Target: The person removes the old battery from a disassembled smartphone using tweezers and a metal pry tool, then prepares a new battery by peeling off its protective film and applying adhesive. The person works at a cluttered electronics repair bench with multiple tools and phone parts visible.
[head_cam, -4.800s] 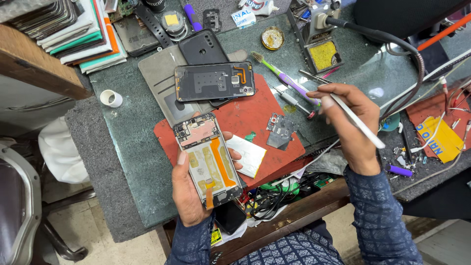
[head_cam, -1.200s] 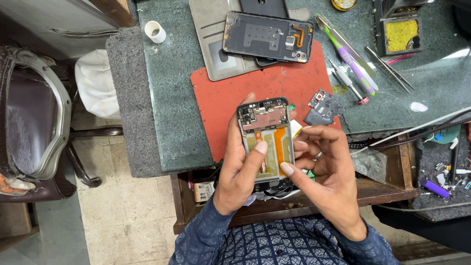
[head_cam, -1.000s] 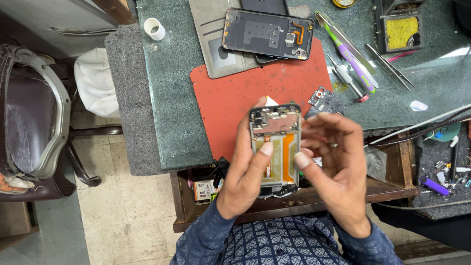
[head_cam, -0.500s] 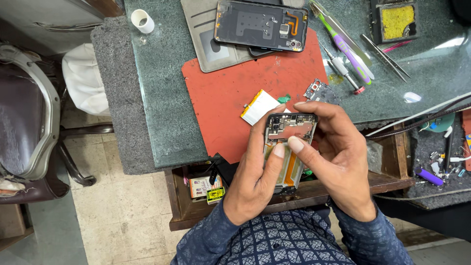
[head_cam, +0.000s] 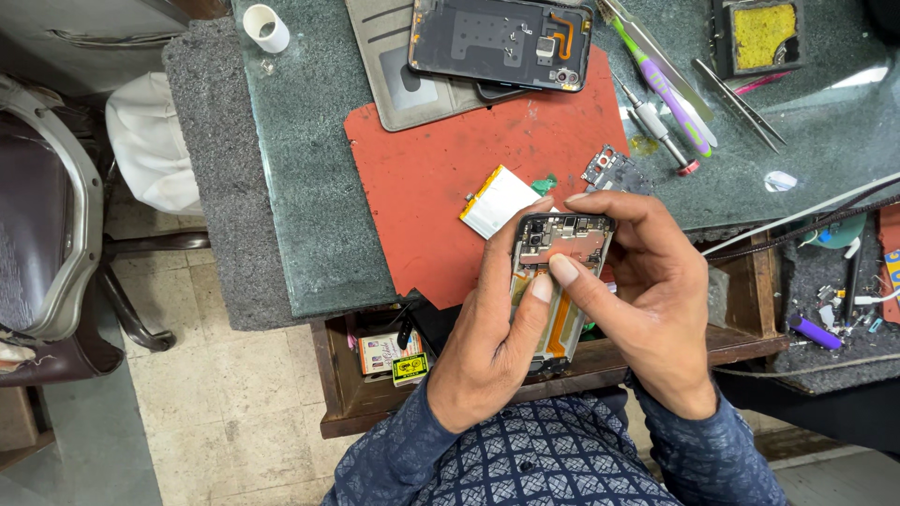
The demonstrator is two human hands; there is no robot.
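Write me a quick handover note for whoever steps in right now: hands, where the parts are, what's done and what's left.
Left hand grips the opened phone from below, thumb on its insides. Right hand holds its top edge, thumb pressing beside the left thumb.
The white battery lies loose on the red mat; a small circuit board sits at the mat's right edge. The back cover lies above the mat, with the screwdriver and tweezers to its right.
Done: phone opened, battery out.
Left: phone uncovered, parts loose.

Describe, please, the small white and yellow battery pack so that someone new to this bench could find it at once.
Start at the red rubber work mat on the green stone bench top. Near the mat's lower right lies the flat rectangular white battery pack with a yellow edge, just above the opened phone held in both hands. It alone is pale and plain; the neighbouring small circuit board is dark.
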